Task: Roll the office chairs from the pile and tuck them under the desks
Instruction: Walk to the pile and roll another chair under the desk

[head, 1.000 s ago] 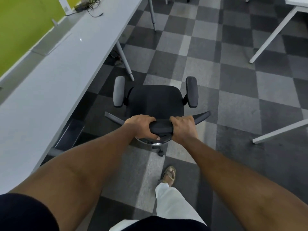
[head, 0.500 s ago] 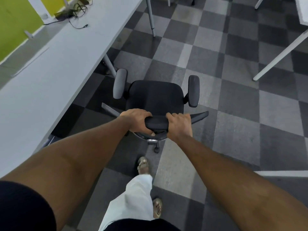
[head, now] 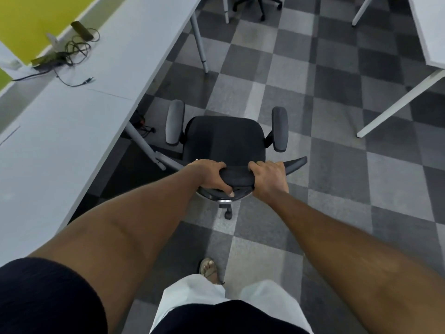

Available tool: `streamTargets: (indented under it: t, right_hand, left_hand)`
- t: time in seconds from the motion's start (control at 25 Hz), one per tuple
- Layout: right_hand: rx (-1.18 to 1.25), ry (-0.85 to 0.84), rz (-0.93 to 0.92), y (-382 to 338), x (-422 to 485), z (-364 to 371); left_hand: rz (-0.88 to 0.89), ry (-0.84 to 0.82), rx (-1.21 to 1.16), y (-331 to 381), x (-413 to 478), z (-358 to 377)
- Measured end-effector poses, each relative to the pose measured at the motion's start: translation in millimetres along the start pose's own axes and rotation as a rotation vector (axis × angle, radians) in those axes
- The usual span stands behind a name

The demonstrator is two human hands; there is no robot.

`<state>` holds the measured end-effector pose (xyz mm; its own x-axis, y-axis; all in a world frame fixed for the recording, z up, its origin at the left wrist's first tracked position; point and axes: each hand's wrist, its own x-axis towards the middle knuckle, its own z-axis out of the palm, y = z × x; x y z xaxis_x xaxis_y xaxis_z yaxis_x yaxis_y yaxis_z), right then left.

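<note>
Over the last second the long white desk [head: 60, 141] on the left has slid back past the view. Its angled leg [head: 142, 143], which stood ahead of the chair's left armrest [head: 175, 121], is now level with it, and the tangle of cables [head: 72, 49] on the desk has drawn nearer. The left hand [head: 209, 174] keeps its grip on the top of the backrest [head: 237, 177], fingers curled over the far edge and thumb hooked beneath on the near side. The office chair [head: 224, 138] stands on the floor just beside the desk's edge, seat pointing down the aisle, none of it under the desk yet. The right hand [head: 268, 179] holds the same rim, fingers wrapped over it, thumb hidden.

This looks like the rolling stretch: the chair must turn left before it can be tucked in, and the leg close to that armrest could snag it.

A yellow-green wall [head: 24, 15] backs the desk at far left. The floor is checkered grey and dark carpet tiles [head: 337, 165], likely to drag a little on the casters. Another chair's star base [head: 255, 3] shows at top centre, and the white legs of a second desk [head: 397, 102] stand at right
</note>
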<state>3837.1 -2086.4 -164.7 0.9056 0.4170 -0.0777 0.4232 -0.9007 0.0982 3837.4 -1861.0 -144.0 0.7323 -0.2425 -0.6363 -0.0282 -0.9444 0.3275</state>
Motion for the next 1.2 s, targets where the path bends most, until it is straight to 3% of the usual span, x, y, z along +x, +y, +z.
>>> streamTargets:
  t: [0.28, 0.68, 1.2]
  right_hand:
    - [0.000, -0.001, -0.167, 71, 134, -11]
    - [-0.030, 0.021, -0.448, 160, 350, -14]
    - [-0.085, 0.035, -0.721, 152, 617, -35]
  left_hand:
    - [-0.083, -0.001, -0.083, -2, 95, -85]
    - [-0.347, 0.170, -0.218, 13, 215, -190]
    - [-0.553, 0.454, -0.371, -61, 331, -322]
